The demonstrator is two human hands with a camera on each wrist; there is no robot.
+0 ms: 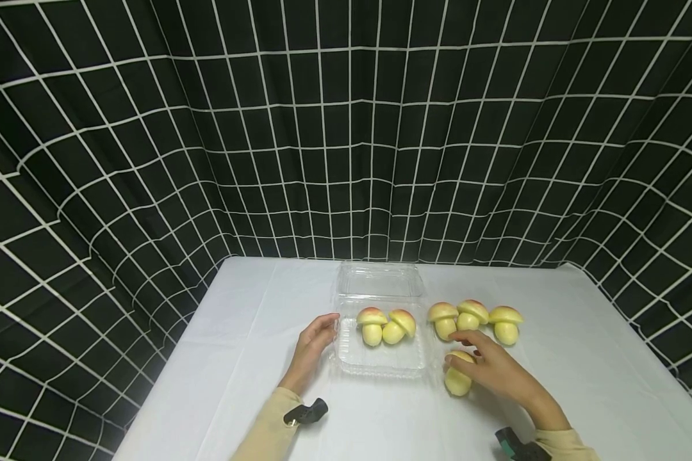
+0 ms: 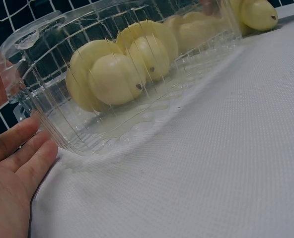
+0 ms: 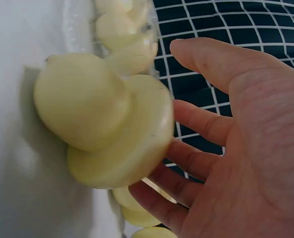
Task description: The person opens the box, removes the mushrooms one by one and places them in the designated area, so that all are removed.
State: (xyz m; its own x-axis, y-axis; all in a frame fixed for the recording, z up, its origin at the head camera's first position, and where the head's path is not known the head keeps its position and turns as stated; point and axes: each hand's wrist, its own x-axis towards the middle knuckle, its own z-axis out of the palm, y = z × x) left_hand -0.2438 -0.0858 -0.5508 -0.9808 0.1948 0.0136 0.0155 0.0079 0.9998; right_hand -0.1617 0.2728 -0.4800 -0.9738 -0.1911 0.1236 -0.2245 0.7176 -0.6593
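A clear plastic clamshell box (image 1: 380,369) lies with its lid (image 1: 380,280) folded back. Inside stand two yellow mushroom-shaped pieces with reddish caps, a left one (image 1: 371,334) and a right one (image 1: 395,333) leaning against it. My left hand (image 1: 310,351) touches the box's left wall with fairly straight fingers (image 2: 35,161). To the right of the box, my right hand (image 1: 496,371) is over another mushroom-shaped piece (image 1: 457,383). In the right wrist view its fingers are spread beside that piece's cap (image 3: 152,129), with the thumb standing apart; contact is hard to tell.
Three more mushroom-shaped pieces stand in a row behind my right hand: a left one (image 1: 443,314), a middle one (image 1: 469,314) and a right one (image 1: 505,326). All rest on a white-covered table (image 1: 254,320). Black curtains (image 1: 300,128) with a white grid surround it.
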